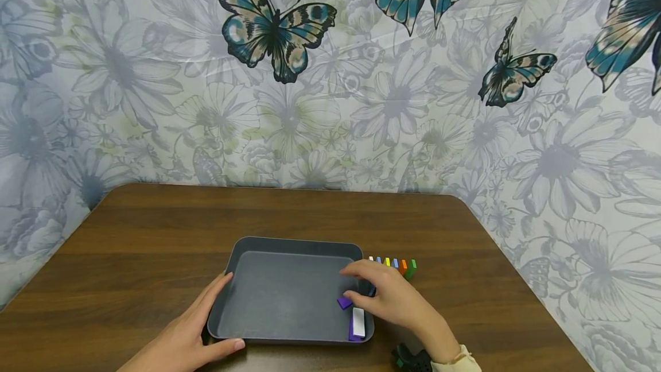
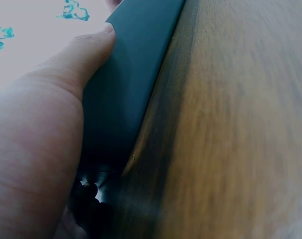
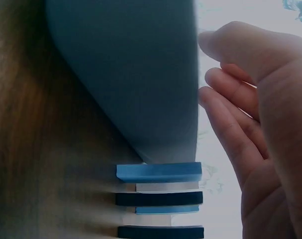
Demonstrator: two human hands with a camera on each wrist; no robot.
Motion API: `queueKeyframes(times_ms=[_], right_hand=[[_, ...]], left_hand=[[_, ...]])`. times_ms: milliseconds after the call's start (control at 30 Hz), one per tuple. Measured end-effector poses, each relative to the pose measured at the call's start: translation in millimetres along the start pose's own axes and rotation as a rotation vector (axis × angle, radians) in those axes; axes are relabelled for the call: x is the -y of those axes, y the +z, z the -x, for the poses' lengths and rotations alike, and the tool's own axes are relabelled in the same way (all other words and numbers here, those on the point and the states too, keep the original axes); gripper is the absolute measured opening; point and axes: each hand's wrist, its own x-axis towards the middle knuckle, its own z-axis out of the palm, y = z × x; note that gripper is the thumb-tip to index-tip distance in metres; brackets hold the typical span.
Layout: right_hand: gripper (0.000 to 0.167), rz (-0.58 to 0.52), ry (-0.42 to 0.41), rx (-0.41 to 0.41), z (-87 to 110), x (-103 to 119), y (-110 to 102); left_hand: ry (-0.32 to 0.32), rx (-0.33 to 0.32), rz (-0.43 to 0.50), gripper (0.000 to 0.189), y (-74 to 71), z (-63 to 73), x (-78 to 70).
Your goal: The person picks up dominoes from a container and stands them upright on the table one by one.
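Observation:
A dark grey tray [image 1: 289, 291] lies on the wooden table. My left hand [image 1: 191, 326] rests against its near left corner, fingers along the left side and thumb at the front edge; the left wrist view shows the thumb [image 2: 93, 47] on the tray's outer wall. Over the tray's right side hovers my right hand [image 1: 384, 291], thumb and fingers apart, with no object visible between them in the right wrist view. Just below its thumb is a purple block [image 1: 343, 303], partly hidden. A white block [image 1: 358, 322] lies against another purple block [image 1: 352, 332] in the near right corner.
Several coloured blocks, including a green one [image 1: 411, 269] and an orange one [image 1: 403, 267], stand in a row beside the tray's right side. A light blue block [image 3: 158, 172] stands close to the tray wall. Butterfly-patterned cloth [image 1: 310, 131] hangs behind the table.

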Motion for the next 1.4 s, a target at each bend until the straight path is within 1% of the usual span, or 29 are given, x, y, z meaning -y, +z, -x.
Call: queueKeyframes(times_ms=[167, 300, 433, 600, 800, 967, 1233, 1400], right_hand=[[0.034, 0.058, 0.035, 0.077, -2.4, 2.9, 0.7], [0.031, 0.103, 0.050, 0.119, -4.4, 4.7, 1.1], [0.028, 0.110, 0.051, 0.159, -6.6, 6.4, 2.2], [0.024, 0.103, 0.081, 0.210, -8.7, 8.3, 4.1], [0.024, 0.116, 0.112, 0.239, -9.8, 8.7, 6.8], [0.025, 0.124, 0.135, 0.265, -10.1, 9.1, 8.1], [0.024, 0.175, 0.129, 0.272, -10.0, 9.9, 10.2], [0.019, 0.188, 0.117, 0.265, -9.5, 9.6, 12.4]], left_hand=[[-0.007, 0.010, 0.017, 0.108, 0.3, 0.0, -0.1], [-0.006, 0.013, 0.020, 0.108, 0.1, 0.1, -0.1], [-0.001, 0.004, 0.018, 0.108, 0.9, 0.4, 0.0], [0.008, 0.005, 0.012, 0.107, 0.8, 0.0, 1.0], [0.017, -0.001, 0.008, 0.108, 0.5, -0.1, 1.4], [0.001, 0.006, 0.019, 0.107, 0.1, -0.4, 0.9], [0.002, 0.007, 0.016, 0.107, 0.0, 0.2, -0.4], [0.019, 0.009, 0.008, 0.107, -1.0, 0.3, -0.3]])
